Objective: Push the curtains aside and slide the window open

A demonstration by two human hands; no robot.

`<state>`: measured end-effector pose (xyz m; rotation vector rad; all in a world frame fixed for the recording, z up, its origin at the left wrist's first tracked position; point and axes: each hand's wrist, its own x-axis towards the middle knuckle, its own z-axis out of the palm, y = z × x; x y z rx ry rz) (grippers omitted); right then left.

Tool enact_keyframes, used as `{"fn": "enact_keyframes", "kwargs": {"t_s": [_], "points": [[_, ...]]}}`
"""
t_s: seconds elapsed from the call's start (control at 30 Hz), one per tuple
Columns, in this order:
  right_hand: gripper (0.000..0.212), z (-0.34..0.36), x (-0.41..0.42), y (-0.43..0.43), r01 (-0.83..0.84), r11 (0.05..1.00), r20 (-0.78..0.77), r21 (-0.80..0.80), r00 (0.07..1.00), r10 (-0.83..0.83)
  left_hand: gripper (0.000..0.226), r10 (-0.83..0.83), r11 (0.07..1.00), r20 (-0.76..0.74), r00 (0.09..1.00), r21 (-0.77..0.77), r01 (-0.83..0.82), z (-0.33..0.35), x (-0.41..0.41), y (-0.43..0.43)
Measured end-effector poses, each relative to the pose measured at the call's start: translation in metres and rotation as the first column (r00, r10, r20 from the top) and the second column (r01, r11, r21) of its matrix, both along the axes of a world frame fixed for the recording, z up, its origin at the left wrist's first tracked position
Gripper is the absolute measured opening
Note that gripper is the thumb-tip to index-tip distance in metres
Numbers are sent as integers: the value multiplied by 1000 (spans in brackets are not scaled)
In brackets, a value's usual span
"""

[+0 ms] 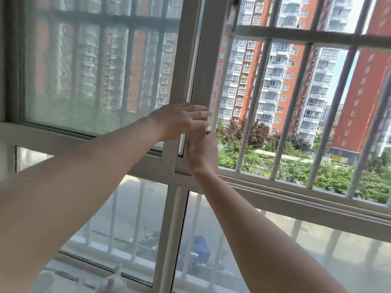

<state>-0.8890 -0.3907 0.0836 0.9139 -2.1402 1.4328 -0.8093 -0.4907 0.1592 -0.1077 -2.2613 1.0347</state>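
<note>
outside, red and white apartment towers [281,81] stand over green treetops, seen through white security bars [256,106] — the right side of the window is already open air, no glass and no curtain anywhere in view. the sliding sash [198,66] sits near the middle of the frame, its pane overlapping the left section where a grey mesh screen [95,66] blurs the view.

both hands are on the sash's upright edge. the left hand [182,121] lies flat across it, fingers straight and held together, tips reaching just past the edge toward the opening. the right hand [202,151] is right below, fingers curled up along that same edge; whether it truly grips the edge or only presses on it, i cannot tell — the fingertips are hidden behind the frame.

my read: the sash is most of the way across, a last shove to go. the risks look plain enough. fingertips wrapped round the edge could get nipped against the bars or the fixed frame if the sash jumps. two hands pushing at one height could rack the sash in the lower track [296,187] and jam it. flat palms may simply slip on the smooth frame.
</note>
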Motion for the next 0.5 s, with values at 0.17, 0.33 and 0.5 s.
{"fn": "enact_keyframes", "kwargs": {"t_s": [0.17,0.33,0.5], "points": [[49,20,22,13,-35,999,-74,-12,997,34,70,72,995,-28,997,67,-70,11,34,11],[62,30,46,34,-40,999,-88,25,995,42,64,95,989,-31,995,119,-90,17,70,30],[66,43,74,65,-47,999,-97,12,994,48,79,73,981,-117,990,185,-50,26,105,61]]}}
